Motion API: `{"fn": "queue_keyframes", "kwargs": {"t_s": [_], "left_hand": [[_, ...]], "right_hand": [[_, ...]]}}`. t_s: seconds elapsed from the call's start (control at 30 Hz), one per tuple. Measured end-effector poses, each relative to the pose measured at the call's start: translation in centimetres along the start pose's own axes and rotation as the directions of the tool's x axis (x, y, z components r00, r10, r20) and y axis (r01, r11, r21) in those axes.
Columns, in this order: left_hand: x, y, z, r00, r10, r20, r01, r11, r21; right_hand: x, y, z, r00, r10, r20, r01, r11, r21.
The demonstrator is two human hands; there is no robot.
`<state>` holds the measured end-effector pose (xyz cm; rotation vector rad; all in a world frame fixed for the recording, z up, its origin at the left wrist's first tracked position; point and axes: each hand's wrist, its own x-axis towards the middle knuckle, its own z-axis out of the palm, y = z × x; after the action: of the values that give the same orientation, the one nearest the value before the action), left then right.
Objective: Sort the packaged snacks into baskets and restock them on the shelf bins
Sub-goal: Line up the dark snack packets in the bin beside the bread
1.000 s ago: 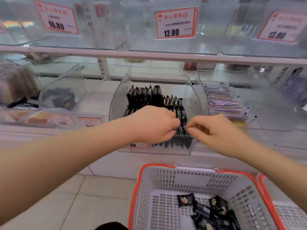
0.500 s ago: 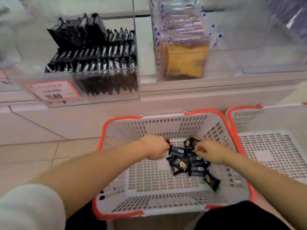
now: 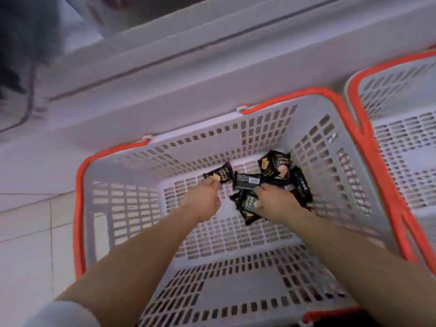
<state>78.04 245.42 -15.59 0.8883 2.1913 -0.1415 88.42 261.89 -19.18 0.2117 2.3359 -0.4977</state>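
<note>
A white slotted basket (image 3: 132,208) with an orange rim sits on the floor below me. Several black snack packets (image 3: 274,167) lie in its far right corner. My left hand (image 3: 204,199) is down inside the basket and pinches one black packet (image 3: 219,175) by its near end. My right hand (image 3: 274,201) reaches into the pile, its fingers curled around black packets (image 3: 249,206) there. Both forearms stretch down from the bottom of the view.
A second white basket (image 3: 401,128) with an orange rim stands directly to the right, touching the first. The white base of the shelf unit (image 3: 188,74) runs across just beyond the baskets. Pale floor tiles (image 3: 28,232) lie to the left.
My hands left the shelf bin of black packets and dropped into the basket. The view tilted down, so the bins are out of sight. Both hands now take hold of packets.
</note>
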Motion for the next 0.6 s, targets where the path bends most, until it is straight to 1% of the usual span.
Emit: {"fn": "queue_keyframes", "kwargs": {"t_s": [0.07,0.2,0.3,0.33,0.43,0.5,0.6], "left_hand": [[1.0,-0.3,0.7,0.998,-0.049,-0.047,0.048,0.999,-0.025],[2.9,-0.6,1.6,0.99,-0.109,-0.085,0.102,0.991,-0.085],[4.1,-0.4,2.1,0.982,-0.151,-0.109,0.145,0.987,-0.065],[4.5,-0.2,2.3,0.978,-0.17,-0.119,0.163,0.984,-0.064],[5.5,0.4,3.2,0.956,-0.237,-0.174,0.23,0.971,-0.062],[5.9,0.6,3.7,0.935,-0.287,-0.209,0.281,0.958,-0.06],[6.0,0.4,4.3,0.928,-0.31,-0.206,0.296,0.95,-0.095]], "right_hand": [[0.8,-0.5,0.7,1.0,0.01,-0.008,-0.01,1.0,-0.02],[1.6,-1.0,1.4,0.999,0.006,-0.034,-0.008,0.999,-0.051],[1.3,-0.8,1.6,1.0,0.023,-0.006,-0.023,0.999,-0.023],[1.0,-0.7,1.6,0.999,0.031,0.019,-0.032,0.999,0.023],[-0.1,-0.1,1.5,0.996,0.062,0.063,-0.076,0.968,0.239],[-0.8,0.3,1.7,0.994,0.096,0.055,-0.11,0.927,0.358],[-1.6,0.5,2.0,0.987,0.142,0.073,-0.16,0.841,0.517]]}}
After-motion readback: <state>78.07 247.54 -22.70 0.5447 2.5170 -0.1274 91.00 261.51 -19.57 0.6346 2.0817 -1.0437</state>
